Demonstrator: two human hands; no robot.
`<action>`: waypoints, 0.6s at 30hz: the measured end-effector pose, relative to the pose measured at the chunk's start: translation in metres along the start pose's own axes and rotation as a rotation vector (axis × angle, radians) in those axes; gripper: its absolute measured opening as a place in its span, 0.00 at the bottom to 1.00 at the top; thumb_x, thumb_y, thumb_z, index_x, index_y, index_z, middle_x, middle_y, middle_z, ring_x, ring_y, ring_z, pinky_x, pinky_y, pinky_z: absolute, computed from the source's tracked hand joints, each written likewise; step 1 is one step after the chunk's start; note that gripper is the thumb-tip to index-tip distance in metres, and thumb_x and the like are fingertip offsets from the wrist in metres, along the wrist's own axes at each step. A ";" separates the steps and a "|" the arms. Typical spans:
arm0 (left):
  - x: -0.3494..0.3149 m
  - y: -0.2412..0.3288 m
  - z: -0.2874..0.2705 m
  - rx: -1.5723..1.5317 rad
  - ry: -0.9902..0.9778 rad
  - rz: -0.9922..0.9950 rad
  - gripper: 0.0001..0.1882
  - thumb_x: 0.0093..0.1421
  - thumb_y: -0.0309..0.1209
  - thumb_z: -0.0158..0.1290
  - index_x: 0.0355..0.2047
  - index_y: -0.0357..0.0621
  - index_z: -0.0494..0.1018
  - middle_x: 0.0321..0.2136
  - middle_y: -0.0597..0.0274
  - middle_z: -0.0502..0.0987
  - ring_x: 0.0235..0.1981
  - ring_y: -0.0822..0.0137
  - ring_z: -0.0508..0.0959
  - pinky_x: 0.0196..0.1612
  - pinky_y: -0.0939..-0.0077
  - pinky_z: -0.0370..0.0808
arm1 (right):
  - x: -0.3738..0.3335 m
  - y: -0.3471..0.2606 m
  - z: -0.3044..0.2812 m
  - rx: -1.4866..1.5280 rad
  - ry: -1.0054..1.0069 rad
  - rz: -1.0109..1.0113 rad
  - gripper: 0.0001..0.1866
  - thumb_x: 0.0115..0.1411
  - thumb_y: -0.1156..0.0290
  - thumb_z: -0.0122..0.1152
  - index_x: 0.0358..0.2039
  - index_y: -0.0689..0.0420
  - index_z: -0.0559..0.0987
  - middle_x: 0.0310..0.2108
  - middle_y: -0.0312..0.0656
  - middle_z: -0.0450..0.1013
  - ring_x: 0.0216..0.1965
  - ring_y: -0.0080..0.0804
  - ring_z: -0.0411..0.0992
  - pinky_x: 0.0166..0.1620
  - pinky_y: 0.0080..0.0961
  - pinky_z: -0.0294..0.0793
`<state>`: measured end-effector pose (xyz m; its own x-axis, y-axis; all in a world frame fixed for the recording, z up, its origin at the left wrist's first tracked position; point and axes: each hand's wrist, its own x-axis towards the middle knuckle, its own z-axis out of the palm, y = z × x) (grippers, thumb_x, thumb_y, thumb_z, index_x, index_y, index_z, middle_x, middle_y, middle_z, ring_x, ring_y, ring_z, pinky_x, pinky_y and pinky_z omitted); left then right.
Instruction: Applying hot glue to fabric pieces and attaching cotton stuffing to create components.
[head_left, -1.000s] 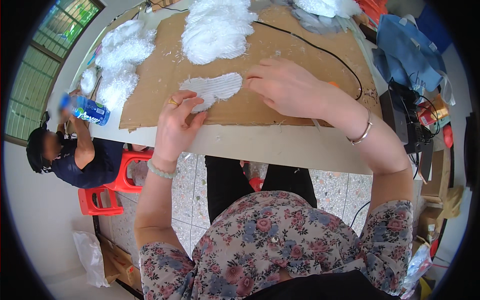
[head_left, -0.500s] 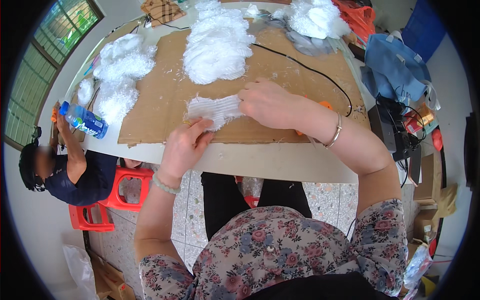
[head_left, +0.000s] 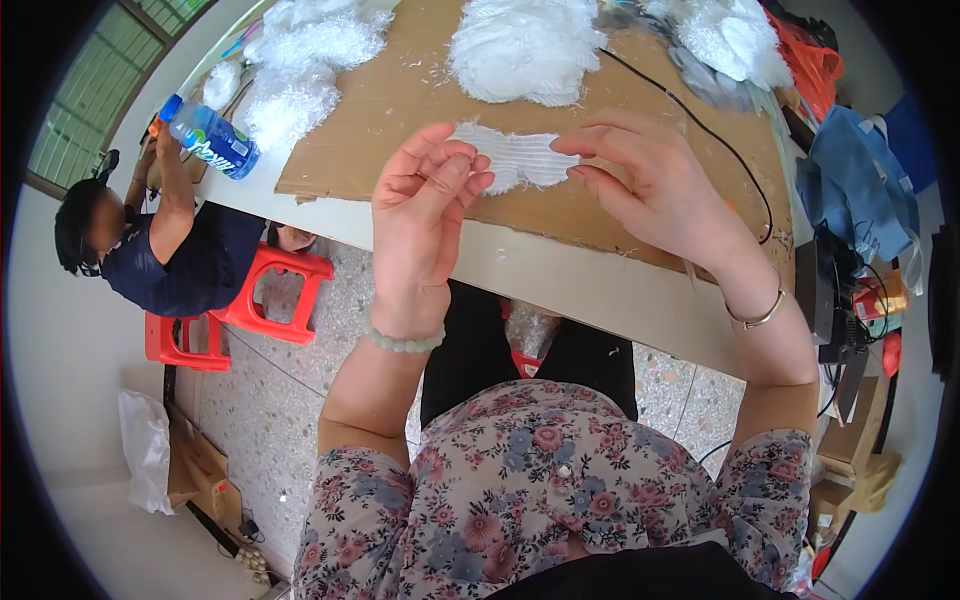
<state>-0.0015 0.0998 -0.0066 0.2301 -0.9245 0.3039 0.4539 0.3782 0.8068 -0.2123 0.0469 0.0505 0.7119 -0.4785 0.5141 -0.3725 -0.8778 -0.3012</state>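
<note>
A small white ribbed piece of cloth [head_left: 515, 157] with frayed edges shows just above the cardboard's near edge, between my hands. My left hand [head_left: 425, 205] is raised at the cloth's left end, palm partly turned up. Its thumb presses toward the curled fingers; whatever may be pinched there is too small to make out. At the right end, my right hand [head_left: 645, 180] has thumb and forefinger parted beside the cloth's edge, with no grip on it visible. Beyond them lies a thick stack of similar white fluffy cloth pieces [head_left: 525, 50].
Brown cardboard [head_left: 390, 150] covers much of the white table [head_left: 560, 275]. White fluffy heaps [head_left: 295, 100] and a blue-capped bottle [head_left: 210, 138] are at left. A black cable [head_left: 690, 115] crosses the cardboard. A blue bag [head_left: 860, 180] hangs at right. Another person [head_left: 170, 240] sits near red stools [head_left: 285, 295].
My left hand has come off the cloth and lifted, its palm turning up. My right fingers have parted at the cloth's right end. The whole view has shifted.
</note>
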 end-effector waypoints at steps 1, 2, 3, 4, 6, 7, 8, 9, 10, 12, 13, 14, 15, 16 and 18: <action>-0.008 -0.002 0.007 -0.236 0.046 -0.157 0.13 0.59 0.20 0.50 0.45 0.42 0.71 0.34 0.60 0.77 0.34 0.71 0.75 0.40 0.76 0.73 | -0.001 -0.002 0.005 0.163 0.038 0.034 0.11 0.50 0.80 0.58 0.36 0.61 0.77 0.32 0.43 0.73 0.33 0.37 0.72 0.38 0.25 0.71; -0.014 -0.006 0.014 -0.236 0.043 -0.163 0.13 0.59 0.20 0.50 0.45 0.42 0.71 0.34 0.60 0.77 0.34 0.71 0.75 0.40 0.76 0.73 | -0.002 -0.003 0.009 0.317 0.078 0.077 0.11 0.50 0.81 0.57 0.36 0.62 0.77 0.32 0.43 0.73 0.33 0.34 0.72 0.38 0.24 0.71; -0.019 -0.011 0.021 -0.321 0.049 -0.211 0.14 0.59 0.20 0.50 0.46 0.42 0.70 0.35 0.60 0.77 0.33 0.71 0.75 0.39 0.76 0.73 | -0.004 -0.004 0.012 0.316 0.081 0.085 0.11 0.50 0.81 0.57 0.36 0.62 0.77 0.32 0.43 0.73 0.33 0.34 0.72 0.38 0.24 0.71; -0.023 -0.014 0.026 -0.403 0.058 -0.257 0.15 0.58 0.20 0.50 0.47 0.42 0.69 0.35 0.60 0.77 0.32 0.71 0.75 0.38 0.76 0.73 | -0.005 -0.005 0.014 0.352 0.079 0.104 0.10 0.51 0.81 0.57 0.36 0.62 0.77 0.31 0.43 0.73 0.33 0.33 0.72 0.38 0.23 0.71; -0.027 -0.020 0.033 -0.400 0.071 -0.274 0.15 0.58 0.20 0.51 0.47 0.42 0.69 0.35 0.60 0.77 0.31 0.73 0.74 0.37 0.77 0.72 | -0.007 -0.005 0.018 0.394 0.083 0.131 0.10 0.51 0.81 0.56 0.36 0.62 0.77 0.31 0.43 0.73 0.33 0.32 0.73 0.38 0.23 0.71; -0.027 -0.022 0.036 -0.403 0.069 -0.282 0.15 0.58 0.20 0.51 0.46 0.42 0.69 0.35 0.60 0.77 0.31 0.73 0.74 0.37 0.77 0.72 | -0.008 -0.005 0.018 0.390 0.082 0.137 0.10 0.51 0.81 0.56 0.35 0.62 0.77 0.31 0.43 0.73 0.33 0.32 0.73 0.38 0.24 0.72; -0.028 -0.024 0.038 -0.405 0.068 -0.289 0.14 0.58 0.21 0.51 0.46 0.42 0.69 0.35 0.60 0.77 0.31 0.73 0.74 0.37 0.78 0.72 | -0.010 -0.004 0.018 0.387 0.082 0.142 0.09 0.51 0.81 0.57 0.35 0.62 0.77 0.31 0.43 0.73 0.33 0.32 0.73 0.38 0.24 0.72; -0.028 -0.026 0.041 -0.397 0.065 -0.294 0.14 0.58 0.21 0.51 0.46 0.42 0.69 0.35 0.60 0.77 0.31 0.73 0.74 0.37 0.78 0.72 | -0.011 -0.003 0.017 0.392 0.089 0.146 0.09 0.51 0.81 0.57 0.35 0.62 0.77 0.31 0.43 0.73 0.33 0.32 0.73 0.38 0.24 0.72; -0.028 -0.028 0.042 -0.396 0.066 -0.285 0.14 0.58 0.21 0.51 0.46 0.42 0.69 0.35 0.60 0.77 0.31 0.74 0.74 0.37 0.79 0.72 | -0.012 -0.002 0.017 0.403 0.096 0.169 0.09 0.51 0.80 0.57 0.35 0.63 0.77 0.30 0.43 0.73 0.32 0.32 0.73 0.38 0.24 0.71; -0.028 -0.030 0.044 -0.383 0.065 -0.279 0.14 0.58 0.21 0.52 0.45 0.42 0.69 0.35 0.60 0.78 0.30 0.74 0.74 0.37 0.79 0.71 | -0.013 0.000 0.019 0.423 0.111 0.193 0.09 0.51 0.80 0.57 0.34 0.63 0.77 0.30 0.44 0.73 0.32 0.33 0.73 0.37 0.24 0.71; -0.028 -0.031 0.045 -0.368 0.071 -0.262 0.13 0.58 0.21 0.52 0.44 0.42 0.70 0.35 0.59 0.78 0.30 0.74 0.74 0.37 0.80 0.71 | -0.014 0.003 0.019 0.394 0.118 0.192 0.09 0.51 0.79 0.57 0.34 0.63 0.77 0.29 0.44 0.73 0.32 0.34 0.73 0.37 0.24 0.71; -0.028 -0.033 0.047 -0.355 0.077 -0.244 0.13 0.57 0.22 0.53 0.44 0.42 0.70 0.36 0.59 0.78 0.30 0.74 0.74 0.37 0.80 0.71 | -0.015 0.004 0.020 0.366 0.125 0.191 0.08 0.50 0.78 0.58 0.34 0.63 0.76 0.29 0.44 0.72 0.32 0.36 0.73 0.36 0.24 0.71; -0.028 -0.034 0.048 -0.348 0.073 -0.247 0.13 0.57 0.22 0.53 0.44 0.42 0.70 0.36 0.59 0.78 0.30 0.74 0.74 0.37 0.80 0.71 | -0.016 0.005 0.019 0.369 0.133 0.194 0.08 0.50 0.78 0.58 0.34 0.63 0.76 0.29 0.44 0.72 0.32 0.36 0.73 0.36 0.24 0.71; -0.028 -0.036 0.049 -0.331 0.091 -0.218 0.12 0.57 0.21 0.53 0.43 0.41 0.71 0.36 0.59 0.78 0.30 0.74 0.74 0.37 0.81 0.71 | -0.016 0.004 0.020 0.287 0.146 0.168 0.08 0.50 0.77 0.58 0.33 0.62 0.77 0.28 0.43 0.72 0.31 0.37 0.72 0.36 0.25 0.71; -0.028 -0.037 0.050 -0.310 0.106 -0.191 0.11 0.57 0.21 0.53 0.41 0.41 0.71 0.36 0.58 0.78 0.29 0.74 0.74 0.36 0.81 0.71 | -0.017 0.003 0.021 0.207 0.163 0.146 0.08 0.49 0.76 0.59 0.32 0.61 0.77 0.27 0.42 0.72 0.30 0.38 0.72 0.35 0.26 0.71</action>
<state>-0.0677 0.1095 -0.0192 0.1965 -0.9758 0.0960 0.7323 0.2112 0.6475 -0.2129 0.0525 0.0242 0.5485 -0.6113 0.5705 -0.3223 -0.7841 -0.5303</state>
